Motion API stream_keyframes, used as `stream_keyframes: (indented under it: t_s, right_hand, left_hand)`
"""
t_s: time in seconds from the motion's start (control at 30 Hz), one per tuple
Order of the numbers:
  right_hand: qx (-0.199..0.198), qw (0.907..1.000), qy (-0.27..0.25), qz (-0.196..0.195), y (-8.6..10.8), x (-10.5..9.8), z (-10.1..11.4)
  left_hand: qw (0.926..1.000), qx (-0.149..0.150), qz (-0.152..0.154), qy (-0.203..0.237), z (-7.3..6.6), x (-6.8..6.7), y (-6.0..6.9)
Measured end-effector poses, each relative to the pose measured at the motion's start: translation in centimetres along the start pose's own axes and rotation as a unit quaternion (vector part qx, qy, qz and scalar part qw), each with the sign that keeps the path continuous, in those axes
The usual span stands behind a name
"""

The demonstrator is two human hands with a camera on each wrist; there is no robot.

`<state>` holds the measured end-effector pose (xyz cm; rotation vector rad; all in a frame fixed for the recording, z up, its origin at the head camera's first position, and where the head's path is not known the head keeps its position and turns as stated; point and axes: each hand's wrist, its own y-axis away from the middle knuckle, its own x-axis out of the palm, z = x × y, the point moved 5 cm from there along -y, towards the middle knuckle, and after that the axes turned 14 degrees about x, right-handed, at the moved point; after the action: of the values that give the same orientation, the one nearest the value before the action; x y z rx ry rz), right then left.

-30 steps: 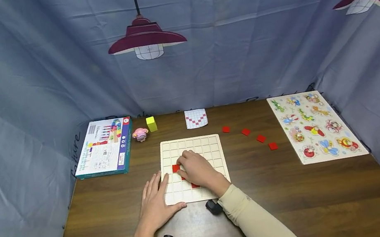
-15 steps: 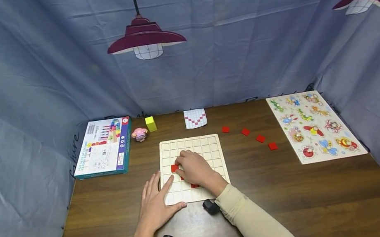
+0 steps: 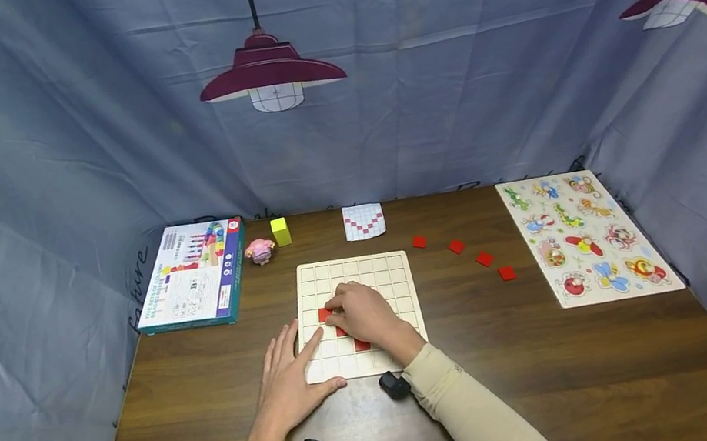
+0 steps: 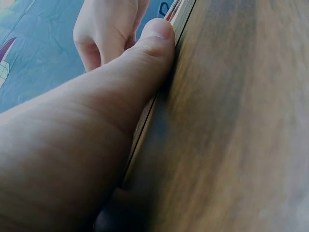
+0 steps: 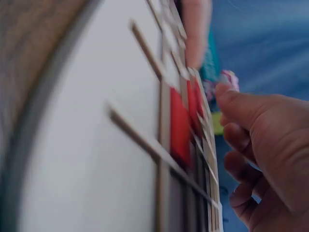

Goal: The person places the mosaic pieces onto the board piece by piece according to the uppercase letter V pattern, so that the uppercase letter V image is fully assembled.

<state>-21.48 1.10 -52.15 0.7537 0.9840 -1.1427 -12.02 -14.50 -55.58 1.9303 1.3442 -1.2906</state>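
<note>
A pale square grid board (image 3: 393, 268) lies on the table, with red square tiles in a diagonal of its cells; one red tile (image 3: 362, 345) shows fully, and the others are partly behind fingers. Across the board's left and near edges my left hand (image 3: 292, 379) rests with fingers spread and its thumb along the near edge (image 4: 157, 36). Just over the tiles is my right hand (image 3: 366, 316), fingers loosely bent, near the upper-left tile (image 3: 324, 314). In the right wrist view nothing shows between its thumb and fingers, and tiles (image 5: 179, 128) sit in the grid.
Several loose red tiles (image 3: 484, 259) lie right of the board. Behind it is a pattern card (image 3: 364, 222). To the left are a boxed set (image 3: 190, 275), a pink figurine (image 3: 260, 250) and a yellow block (image 3: 281, 231). A picture puzzle board (image 3: 588, 236) lies far right.
My right hand has shifted very slightly, and more of the two lower tiles shows beneath it. The left thumb side and the board have barely moved; the loose tiles lie as before.
</note>
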Motion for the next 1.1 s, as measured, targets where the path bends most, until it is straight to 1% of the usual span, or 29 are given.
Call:
stream_keyframes:
  t_s: [0.1,0.17,0.2,0.27,0.33,0.4,0.47,0.57,0.63,0.77,0.83,0.97,1.0,1.03,1.1]
  right_hand:
    - [0.010,0.9990,-0.039,-0.021,0.4,-0.9,-1.5]
    - [0.018,0.9957,-0.079,-0.045,0.9,-1.9,-3.4]
    - [0.023,0.9929,-0.100,-0.061,1.3,-2.5,-4.6]
    - [0.033,0.9842,-0.143,-0.099,2.4,-3.9,-7.5]
    - [0.049,0.9749,-0.171,-0.135,3.8,-5.2,-10.8]
    - [0.074,0.9652,-0.183,-0.172,5.3,-6.3,-14.1]
    - [0.107,0.9567,-0.179,-0.203,6.6,-7.0,-17.2]
    - [0.159,0.9435,-0.168,-0.237,8.3,-7.7,-20.9]
    - [0.198,0.9335,-0.160,-0.252,9.2,-8.0,-22.8]
    - [0.270,0.9164,-0.138,-0.261,10.1,-8.0,-24.9]
    - [0.303,0.9054,-0.133,-0.266,10.4,-8.1,-25.4]
    - [0.357,0.8867,-0.125,-0.266,10.6,-8.1,-26.0]
    - [0.366,0.8836,-0.126,-0.264,10.7,-8.1,-26.1]
    - [0.372,0.8823,-0.123,-0.261,10.7,-8.0,-26.1]
    - [0.378,0.8818,-0.124,-0.254,10.6,-8.0,-26.2]
  left_hand:
    - [0.9998,-0.011,0.011,0.012,0.0,0.3,-0.1]
    - [0.9997,-0.015,0.012,0.016,-0.1,0.4,-0.1]
    - [0.9996,-0.017,0.012,0.017,0.0,0.4,0.0]
    - [0.9997,-0.019,0.008,0.016,0.0,0.4,0.1]
    - [0.9997,-0.019,0.004,0.015,0.1,0.4,0.2]
    - [0.9997,-0.019,-0.001,0.016,0.1,0.4,0.4]
    - [0.9997,-0.016,-0.005,0.015,0.2,0.4,0.5]
    - [0.9997,-0.015,-0.009,0.015,0.3,0.5,0.6]
    - [0.9998,-0.015,-0.008,0.014,0.4,0.4,0.6]
    - [0.9998,-0.014,-0.007,0.013,0.4,0.3,0.4]
    - [0.9998,-0.012,-0.006,0.012,0.4,0.3,0.3]
    - [0.9998,-0.014,0.000,0.011,0.4,0.2,0.2]
    - [0.9998,-0.014,0.001,0.011,0.4,0.2,0.2]
    - [0.9998,-0.015,0.002,0.012,0.4,0.2,0.2]
    - [0.9997,-0.017,0.004,0.015,0.4,0.3,0.1]
